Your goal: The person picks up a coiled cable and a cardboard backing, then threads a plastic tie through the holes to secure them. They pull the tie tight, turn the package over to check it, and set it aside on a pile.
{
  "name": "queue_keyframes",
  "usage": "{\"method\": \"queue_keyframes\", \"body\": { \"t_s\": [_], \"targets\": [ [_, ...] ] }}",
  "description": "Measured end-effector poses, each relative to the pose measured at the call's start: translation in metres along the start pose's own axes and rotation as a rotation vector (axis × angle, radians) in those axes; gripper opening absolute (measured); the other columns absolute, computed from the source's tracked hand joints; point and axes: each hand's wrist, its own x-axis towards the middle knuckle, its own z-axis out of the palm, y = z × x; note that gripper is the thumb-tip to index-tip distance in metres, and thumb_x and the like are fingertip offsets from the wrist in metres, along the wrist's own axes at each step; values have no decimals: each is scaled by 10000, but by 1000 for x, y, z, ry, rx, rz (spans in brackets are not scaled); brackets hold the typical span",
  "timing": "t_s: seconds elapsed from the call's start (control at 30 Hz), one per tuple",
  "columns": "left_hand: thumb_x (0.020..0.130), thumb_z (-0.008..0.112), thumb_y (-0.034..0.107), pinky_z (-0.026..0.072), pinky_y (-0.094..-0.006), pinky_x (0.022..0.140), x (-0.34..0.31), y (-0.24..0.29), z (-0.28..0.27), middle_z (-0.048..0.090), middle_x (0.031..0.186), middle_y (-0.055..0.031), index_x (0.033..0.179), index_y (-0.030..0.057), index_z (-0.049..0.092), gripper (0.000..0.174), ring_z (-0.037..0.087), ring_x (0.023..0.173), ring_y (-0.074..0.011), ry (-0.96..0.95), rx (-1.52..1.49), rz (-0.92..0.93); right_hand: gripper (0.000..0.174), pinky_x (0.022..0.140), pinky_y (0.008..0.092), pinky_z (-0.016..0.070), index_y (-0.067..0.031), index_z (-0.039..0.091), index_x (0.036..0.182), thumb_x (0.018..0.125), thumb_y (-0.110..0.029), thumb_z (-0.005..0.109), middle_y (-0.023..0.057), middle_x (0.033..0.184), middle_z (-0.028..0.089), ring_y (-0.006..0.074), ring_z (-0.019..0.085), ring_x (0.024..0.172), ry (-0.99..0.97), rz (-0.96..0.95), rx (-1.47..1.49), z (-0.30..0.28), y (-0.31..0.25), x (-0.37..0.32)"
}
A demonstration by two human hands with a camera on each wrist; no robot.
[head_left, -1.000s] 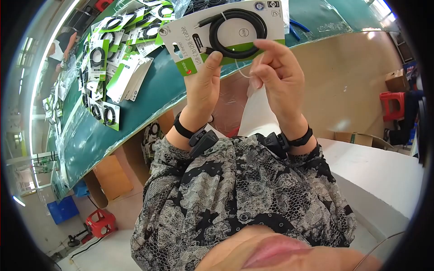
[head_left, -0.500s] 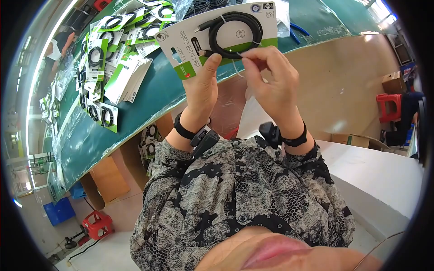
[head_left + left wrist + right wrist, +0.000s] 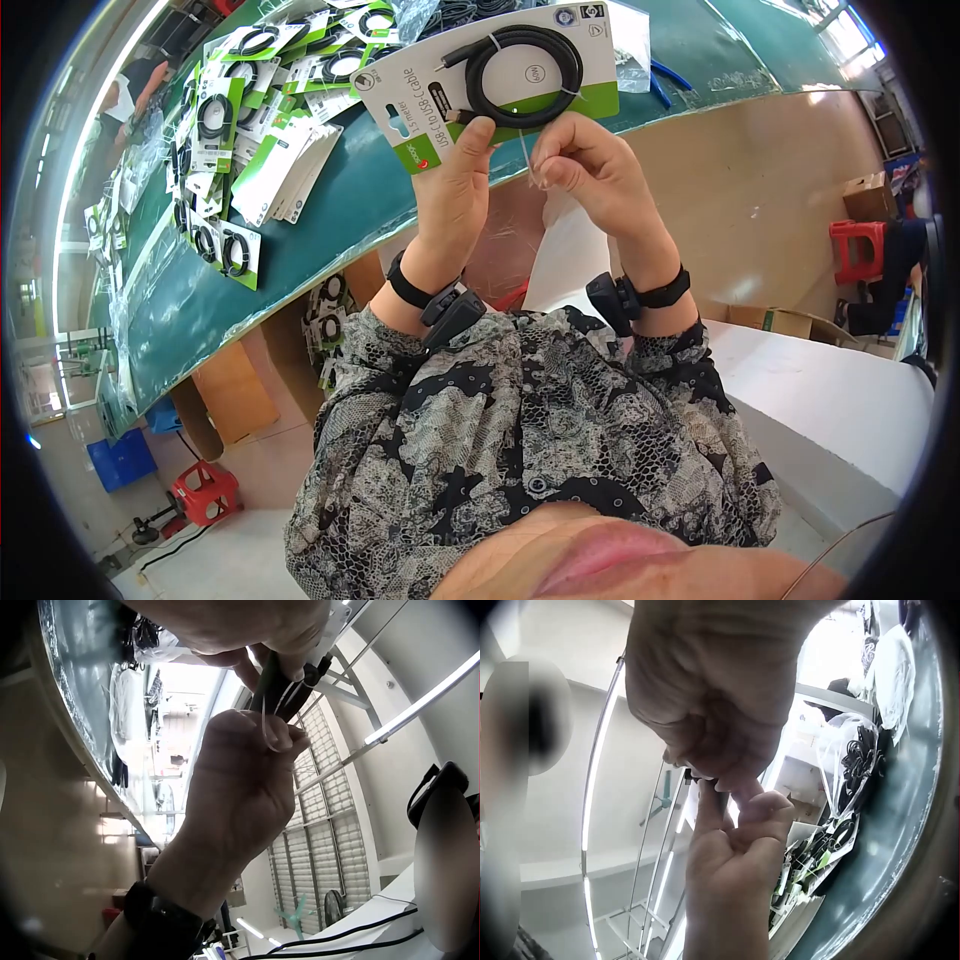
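Note:
My left hand (image 3: 455, 190) grips the lower left edge of a white and green card (image 3: 603, 98), thumb on its front. On the card lies a coiled black cable (image 3: 478, 90) with white ties. Below the card's lower edge, my right hand (image 3: 600, 180) pinches a thin white tie (image 3: 524, 150) that hangs from it. In the left wrist view the tie (image 3: 264, 724) loops by the fingers of the right hand (image 3: 240, 780). The right wrist view has the left hand (image 3: 735, 862) below the right hand (image 3: 712, 690), with the card mostly hidden.
Many carded cables (image 3: 213, 118) and a fanned stack of cards (image 3: 285, 170) cover the left of the green table (image 3: 200, 310). Blue-handled pliers (image 3: 662, 84) and clear plastic (image 3: 628, 50) lie behind the held card. A white surface (image 3: 820, 380) stands at the right.
My right hand first moved left to the cable's lower edge, then down slightly, away from the coil. The card shifted left, then slightly back right, still in my left hand.

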Motion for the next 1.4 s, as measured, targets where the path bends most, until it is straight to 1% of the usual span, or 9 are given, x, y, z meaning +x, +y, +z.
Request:
{"method": "queue_keyframes", "body": {
  "t_s": [0.1, 0.27, 0.37, 0.5, 0.53, 0.63, 0.77, 1.2, 1.4],
  "targets": [
    [865, 602, 21, 482, -322, 875, 1, -4, -4, 575, 1097, -30, 1190, 73, 491, 348, 578, 990, -149, -57, 100, 108, 197, 689, 217, 430, -25, 520, 868, 890, -197, 613, 31, 815, 555, 91, 517, 725, -42, -6, 20, -1, 4, 1],
    [852, 612, 1, 482, -317, 873, 1, -4, 0, 571, 1102, -31, 1188, 74, 493, 364, 569, 1002, -144, -69, 121, 168, 168, 675, 221, 437, -23, 534, 911, 882, -162, 624, 24, 802, 564, 92, 527, 721, -10, -31, 49, 2, 1, 0],
    [771, 677, -63, 468, -285, 864, 3, -3, 0, 549, 1085, -36, 1198, 81, 470, 496, 545, 1004, -145, -17, 145, 186, 145, 654, 233, 444, -23, 568, 941, 854, -108, 646, 21, 791, 579, 91, 542, 741, 228, -4, -206, 12, -11, -3],
    [762, 687, -64, 477, -281, 851, 0, -2, 5, 562, 1081, -47, 1185, 65, 476, 490, 563, 976, -148, -3, 174, 221, 118, 630, 254, 454, -36, 620, 908, 800, -44, 667, 31, 789, 612, 109, 567, 735, 469, -130, -437, 24, -21, 3],
    [762, 687, -64, 477, -281, 851, -1, -2, 5, 562, 1081, -47, 1185, 65, 476, 490, 563, 976, -148, -5, 174, 217, 118, 630, 254, 454, -36, 620, 908, 800, -44, 667, 31, 789, 612, 109, 567, 735, 473, -128, -438, 24, -20, 3],
    [756, 693, -68, 485, -268, 829, -1, -4, 5, 578, 1051, -47, 1167, 56, 490, 475, 577, 944, -145, -28, 212, 256, 65, 702, 315, 436, -58, 610, 778, 760, -62, 673, 50, 741, 602, 188, 575, 667, 448, -370, -969, 20, -16, 10],
    [752, 697, -68, 490, -257, 815, 0, -6, 5, 583, 1040, -41, 1152, 49, 501, 460, 580, 933, -138, -16, 202, 256, 82, 718, 364, 416, -72, 619, 791, 737, -83, 679, 59, 720, 584, 244, 570, 685, 444, -538, -1141, 16, -14, 15],
    [742, 721, -49, 502, -256, 783, 0, -5, 7, 604, 991, -41, 1088, 28, 540, 398, 593, 867, -130, -6, 267, 323, 77, 679, 338, 460, -44, 652, 805, 735, -48, 683, 67, 729, 596, 257, 584, 709, 410, -445, -1155, 19, -20, 20],
    [749, 696, -77, 489, -281, 832, 5, -12, -3, 602, 1019, -35, 1101, 54, 543, 405, 585, 922, -139, 29, 123, 216, 93, 635, 339, 460, -30, 634, 822, 739, -24, 677, 86, 741, 587, 260, 572, 696, 411, -430, -1060, 19, -14, 23]
  ]
}}
